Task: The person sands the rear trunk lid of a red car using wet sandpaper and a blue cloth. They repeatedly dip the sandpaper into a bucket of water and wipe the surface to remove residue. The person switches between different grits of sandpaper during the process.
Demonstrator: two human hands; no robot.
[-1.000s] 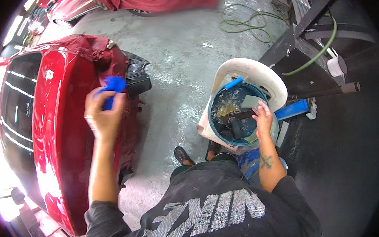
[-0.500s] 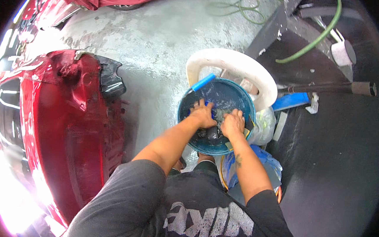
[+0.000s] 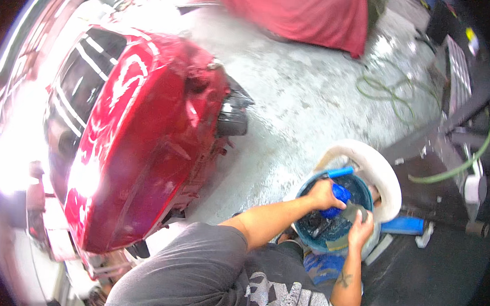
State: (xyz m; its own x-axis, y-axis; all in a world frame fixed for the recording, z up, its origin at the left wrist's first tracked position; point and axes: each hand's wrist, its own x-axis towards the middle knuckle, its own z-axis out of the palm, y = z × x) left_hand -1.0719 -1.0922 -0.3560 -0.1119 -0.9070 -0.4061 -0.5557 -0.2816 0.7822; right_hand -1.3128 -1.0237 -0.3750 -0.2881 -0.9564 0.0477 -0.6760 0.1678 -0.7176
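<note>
A round blue bucket [image 3: 303, 235] holds dark water, and both my hands are over it. My left hand [image 3: 322, 195] is closed round a bright blue, block-like object [image 3: 340, 193] above the water. On the bucket's right side my right hand [image 3: 360, 228] pinches a thin grey piece [image 3: 351, 213], close beside the blue object. The exact kind of either held thing is too blurred to tell. A light-blue bar [image 3: 340, 172] lies across the bucket's far rim.
A large white curved piece [image 3: 386, 181] wraps the bucket's far right side. To the left stands a red car body [image 3: 144, 141] with bare, rough edges. A green hose [image 3: 391, 94] lies on the wet floor, near a red cover [image 3: 309, 16]. A blue flat piece [image 3: 402, 225] rests at the right.
My hands have come up out of the water, now with the blue object and grey piece showing. The view has swung left, shifting the bucket right and showing more of the car.
</note>
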